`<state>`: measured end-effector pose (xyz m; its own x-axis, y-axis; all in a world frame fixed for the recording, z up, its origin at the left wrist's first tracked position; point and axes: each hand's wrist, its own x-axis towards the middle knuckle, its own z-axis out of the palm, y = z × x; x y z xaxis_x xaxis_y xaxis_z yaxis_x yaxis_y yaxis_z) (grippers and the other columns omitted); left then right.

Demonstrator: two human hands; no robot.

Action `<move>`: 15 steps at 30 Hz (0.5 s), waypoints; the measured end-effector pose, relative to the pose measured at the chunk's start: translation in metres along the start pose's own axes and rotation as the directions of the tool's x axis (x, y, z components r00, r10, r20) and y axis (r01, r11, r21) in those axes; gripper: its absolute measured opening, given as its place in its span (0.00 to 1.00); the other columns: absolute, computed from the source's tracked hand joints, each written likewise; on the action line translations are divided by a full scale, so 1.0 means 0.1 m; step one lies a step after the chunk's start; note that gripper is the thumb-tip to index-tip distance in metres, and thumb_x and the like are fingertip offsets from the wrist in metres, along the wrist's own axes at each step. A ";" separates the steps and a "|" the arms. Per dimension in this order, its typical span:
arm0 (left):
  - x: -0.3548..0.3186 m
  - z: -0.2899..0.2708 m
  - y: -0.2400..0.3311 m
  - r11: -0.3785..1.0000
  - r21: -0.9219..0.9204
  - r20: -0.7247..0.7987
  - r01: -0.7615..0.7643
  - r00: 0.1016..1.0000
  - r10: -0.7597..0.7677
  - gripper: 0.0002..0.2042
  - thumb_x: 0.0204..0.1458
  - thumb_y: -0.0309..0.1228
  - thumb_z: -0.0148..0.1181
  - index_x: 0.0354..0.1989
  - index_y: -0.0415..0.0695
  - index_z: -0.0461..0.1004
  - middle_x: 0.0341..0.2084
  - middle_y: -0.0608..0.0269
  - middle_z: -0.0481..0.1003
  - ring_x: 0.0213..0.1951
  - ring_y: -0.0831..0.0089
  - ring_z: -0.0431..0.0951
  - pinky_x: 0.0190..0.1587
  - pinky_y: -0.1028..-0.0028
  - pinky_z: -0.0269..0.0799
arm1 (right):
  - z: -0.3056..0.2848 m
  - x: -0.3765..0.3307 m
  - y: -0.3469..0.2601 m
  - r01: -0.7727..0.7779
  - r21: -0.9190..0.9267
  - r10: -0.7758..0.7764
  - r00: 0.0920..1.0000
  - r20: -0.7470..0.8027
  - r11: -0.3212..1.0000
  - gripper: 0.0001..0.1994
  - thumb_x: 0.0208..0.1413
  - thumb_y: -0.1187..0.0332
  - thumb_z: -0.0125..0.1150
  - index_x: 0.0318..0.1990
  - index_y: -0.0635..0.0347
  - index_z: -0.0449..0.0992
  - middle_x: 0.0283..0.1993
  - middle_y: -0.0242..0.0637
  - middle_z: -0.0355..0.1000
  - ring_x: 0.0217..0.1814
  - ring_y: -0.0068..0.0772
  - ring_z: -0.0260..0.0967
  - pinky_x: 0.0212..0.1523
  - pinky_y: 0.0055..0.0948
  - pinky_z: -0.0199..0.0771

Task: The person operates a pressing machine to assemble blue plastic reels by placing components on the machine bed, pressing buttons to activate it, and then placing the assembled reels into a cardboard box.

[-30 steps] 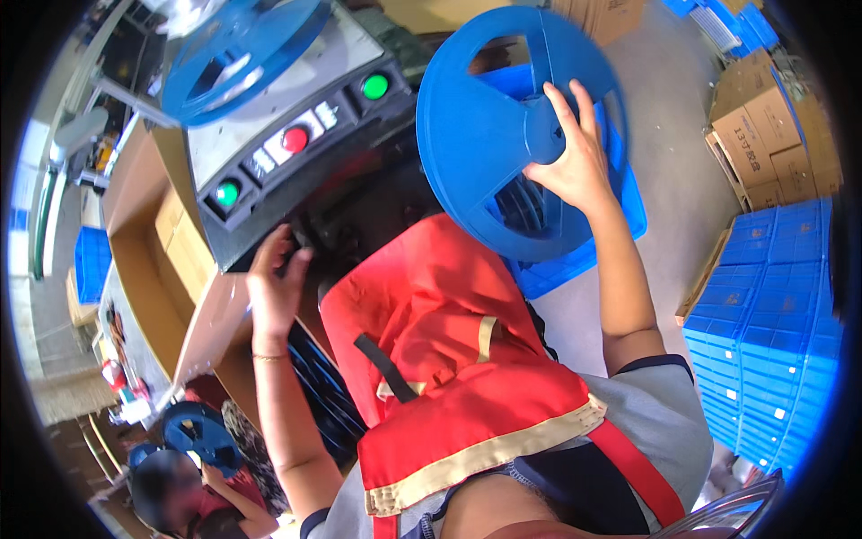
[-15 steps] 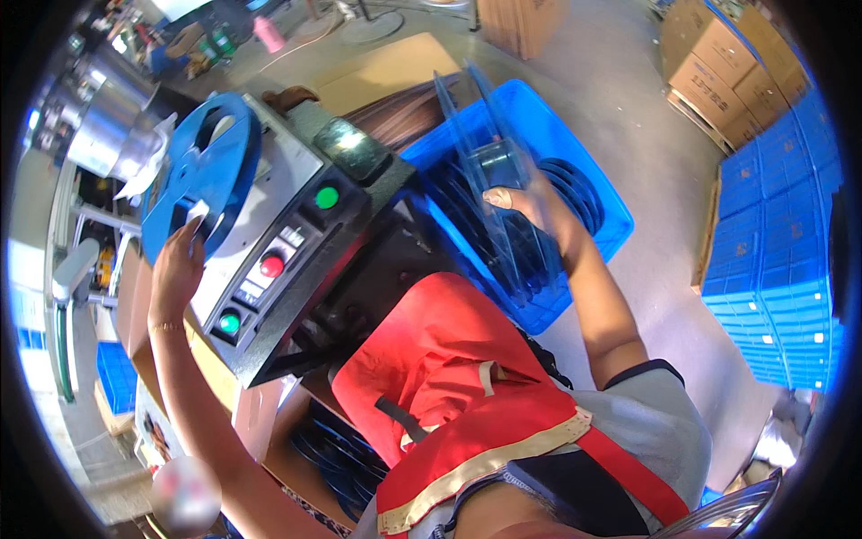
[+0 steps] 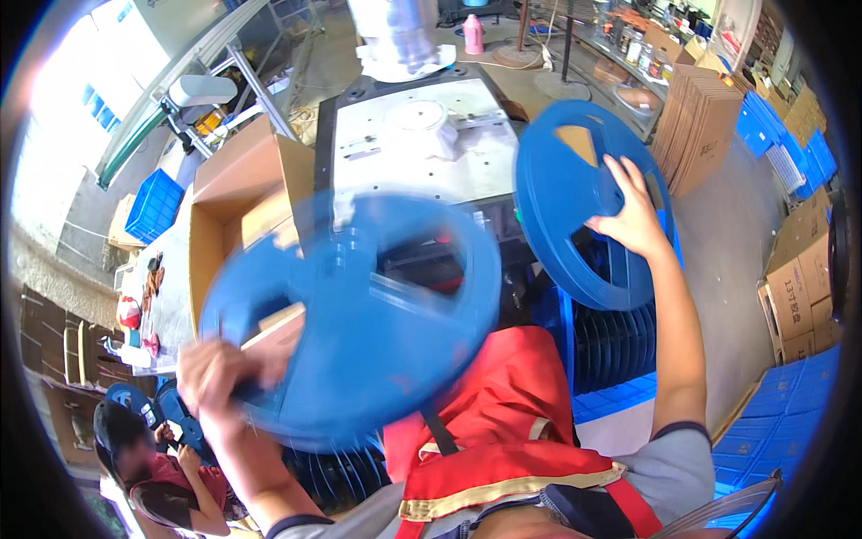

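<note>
My left hand (image 3: pixel 220 373) is closed on the rim side of a large blue plastic reel (image 3: pixel 350 350), which is tilted and smeared by motion in front of my red apron. At the right, my right hand (image 3: pixel 639 216) grips a second blue reel (image 3: pixel 548 193) near its hub, thumb and fingers at its cut-outs. This reel hangs upright, with its second flange behind it. Beyond the two reels stands a machine with a pale metal plate (image 3: pixel 485 139), bearing a round white fixture (image 3: pixel 422 117). A shiny metal cylinder (image 3: pixel 395 36) hangs above the plate.
An open cardboard box (image 3: pixel 206 234) stands left of the machine. Dark reels (image 3: pixel 615 350) fill a blue bin at my right; more dark reels (image 3: pixel 337 476) are low beside my lap. A co-worker (image 3: pixel 171 485) handles reels at lower left. Cartons (image 3: pixel 799 287) line the right.
The view has swung left. My left hand has taken the blue reel off the machine toward me. My right hand has come up from the blue bin, holding the other reel.
</note>
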<state>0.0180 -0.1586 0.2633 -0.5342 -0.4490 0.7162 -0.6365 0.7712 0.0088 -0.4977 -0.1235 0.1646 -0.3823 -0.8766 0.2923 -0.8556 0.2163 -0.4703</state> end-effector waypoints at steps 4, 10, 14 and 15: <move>-0.70 -0.34 0.04 0.905 -0.221 0.400 0.363 0.880 -0.255 0.10 0.35 0.26 0.73 0.26 0.44 0.77 0.16 0.66 0.76 0.19 0.71 0.77 0.23 0.78 0.67 | 0.58 0.90 -0.90 0.219 0.017 -0.219 0.958 0.184 0.975 0.51 0.29 0.54 0.73 0.68 0.43 0.56 0.73 0.50 0.44 0.71 0.57 0.50 0.66 0.45 0.56; -1.25 0.30 -0.03 0.706 -0.262 0.741 0.658 0.606 -0.290 0.13 0.37 0.23 0.69 0.35 0.44 0.79 0.25 0.59 0.80 0.24 0.64 0.80 0.27 0.74 0.75 | 1.41 2.11 -1.84 0.302 -0.068 -0.262 0.901 0.345 0.951 0.55 0.29 0.49 0.73 0.70 0.45 0.51 0.73 0.49 0.42 0.73 0.52 0.45 0.68 0.40 0.54; -1.12 0.53 -0.28 0.758 -0.265 0.722 0.596 0.644 -0.253 0.13 0.37 0.23 0.69 0.35 0.46 0.79 0.28 0.61 0.79 0.27 0.65 0.80 0.29 0.72 0.75 | 1.55 2.44 -2.03 0.386 -0.124 -0.286 0.831 0.478 0.914 0.56 0.30 0.47 0.71 0.71 0.44 0.49 0.72 0.51 0.45 0.73 0.53 0.44 0.70 0.39 0.50; -0.96 0.58 -0.35 0.835 -0.145 0.804 0.531 0.554 -0.214 0.14 0.37 0.24 0.69 0.37 0.45 0.79 0.34 0.60 0.78 0.32 0.65 0.80 0.31 0.73 0.76 | 1.57 2.44 -2.05 0.366 -0.154 -0.246 0.828 0.504 0.918 0.56 0.30 0.47 0.71 0.71 0.43 0.48 0.72 0.51 0.43 0.73 0.53 0.43 0.70 0.40 0.50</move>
<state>0.0592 -0.1681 0.1540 -0.6077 -0.7766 -0.1661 -0.7347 0.4703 0.4889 -0.3608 -0.4488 0.2017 0.0694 -0.9957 -0.0621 -0.9790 -0.0560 -0.1960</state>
